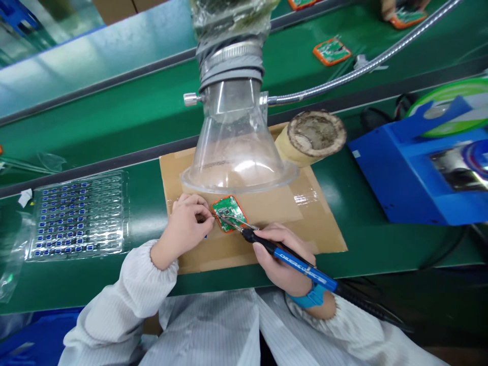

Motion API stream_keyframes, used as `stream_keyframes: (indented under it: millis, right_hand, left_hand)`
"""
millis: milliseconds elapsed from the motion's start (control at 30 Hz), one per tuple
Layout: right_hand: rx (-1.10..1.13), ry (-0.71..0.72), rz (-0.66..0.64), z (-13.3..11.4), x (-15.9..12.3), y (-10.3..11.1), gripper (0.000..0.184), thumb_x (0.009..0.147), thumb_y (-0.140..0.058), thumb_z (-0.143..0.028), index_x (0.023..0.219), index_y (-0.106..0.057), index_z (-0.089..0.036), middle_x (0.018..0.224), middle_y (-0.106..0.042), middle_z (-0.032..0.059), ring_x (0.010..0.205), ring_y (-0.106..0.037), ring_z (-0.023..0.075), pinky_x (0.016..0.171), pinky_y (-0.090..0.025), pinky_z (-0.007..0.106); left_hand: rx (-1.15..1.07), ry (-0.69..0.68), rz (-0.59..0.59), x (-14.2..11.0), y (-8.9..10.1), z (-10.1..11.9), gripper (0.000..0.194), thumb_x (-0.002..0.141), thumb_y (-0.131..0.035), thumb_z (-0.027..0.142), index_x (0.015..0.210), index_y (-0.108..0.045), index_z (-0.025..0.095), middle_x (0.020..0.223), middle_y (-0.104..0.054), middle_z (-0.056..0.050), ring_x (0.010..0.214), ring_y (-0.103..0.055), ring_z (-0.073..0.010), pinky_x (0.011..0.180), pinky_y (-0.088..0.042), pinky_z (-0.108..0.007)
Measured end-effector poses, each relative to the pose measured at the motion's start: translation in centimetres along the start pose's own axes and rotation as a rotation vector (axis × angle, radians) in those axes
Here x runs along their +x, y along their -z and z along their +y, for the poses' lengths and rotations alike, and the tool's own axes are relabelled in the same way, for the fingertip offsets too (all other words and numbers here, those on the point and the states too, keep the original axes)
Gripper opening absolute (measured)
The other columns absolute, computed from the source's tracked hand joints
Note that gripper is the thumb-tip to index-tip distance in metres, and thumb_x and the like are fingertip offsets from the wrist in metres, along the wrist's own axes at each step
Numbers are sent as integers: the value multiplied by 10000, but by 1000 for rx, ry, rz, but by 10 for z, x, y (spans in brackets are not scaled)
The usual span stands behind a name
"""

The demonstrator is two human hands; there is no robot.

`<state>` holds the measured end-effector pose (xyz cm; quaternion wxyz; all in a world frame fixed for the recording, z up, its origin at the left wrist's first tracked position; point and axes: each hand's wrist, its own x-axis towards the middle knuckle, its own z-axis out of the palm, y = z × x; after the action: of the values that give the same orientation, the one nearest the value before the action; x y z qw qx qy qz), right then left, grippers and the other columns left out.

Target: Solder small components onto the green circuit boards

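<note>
A green circuit board (238, 209) in an orange frame lies on a cardboard sheet. My left hand (186, 223) is at the board's left edge, thumb and fingers pinched together; what sits between them is too small to make out. A bit of blue (206, 236) shows just below those fingertips. My right hand (284, 256) grips a blue and black soldering iron (297, 263), its metal tip over the lower left of the board. A second thin metal prong runs beside the tip; I cannot tell whether it belongs to a separate tool.
A clear fume hood (236, 147) hangs just beyond the board. Behind it stands a crusted round pot (308, 137). A plastic tray (110, 213) with rows of blue parts lies left, a blue machine (415, 173) right. Farther back are another framed board (331, 51) and someone's hand (389, 9).
</note>
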<state>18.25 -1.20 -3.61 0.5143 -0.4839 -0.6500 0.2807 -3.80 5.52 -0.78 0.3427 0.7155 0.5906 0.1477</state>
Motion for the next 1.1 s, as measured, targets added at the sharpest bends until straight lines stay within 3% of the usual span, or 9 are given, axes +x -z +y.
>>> stream_keyframes:
  millis: [333, 567, 767, 1100]
  right_hand:
    - [-1, -17, 4, 0, 0, 3, 149, 834, -690, -139, 947, -668, -234, 767, -700, 12, 643, -662, 165, 598, -533, 292]
    - [24, 1, -18, 1, -1, 2, 214, 816, -701, -105, 984, -671, -234, 793, -702, 7, 695, -674, 167, 638, -538, 288]
    - [40, -73, 100, 8, -7, 5, 141, 849, -690, -153, 972, -683, -223, 822, -708, 27, 743, -694, 182, 679, -571, 306]
    - [28, -79, 125, 7, -6, 3, 89, 877, -678, -205, 963, -687, -224, 807, -718, 39, 743, -702, 197, 682, -589, 329]
  left_hand:
    - [-16, 25, -11, -1, 1, 3, 205, 800, -677, 132, 608, -639, 193, 931, -692, -23, 977, -564, -223, 927, -439, -418]
    - [-6, 31, -9, 0, 2, 4, 207, 798, -680, 133, 604, -639, 191, 923, -693, -18, 982, -564, -218, 916, -434, -406]
    - [-15, 40, -12, 0, 2, 5, 211, 798, -672, 132, 599, -631, 186, 926, -691, -20, 986, -567, -216, 920, -434, -406]
    - [-5, 36, -3, 0, 2, 3, 199, 793, -683, 135, 608, -635, 192, 923, -685, -21, 975, -561, -218, 934, -435, -416]
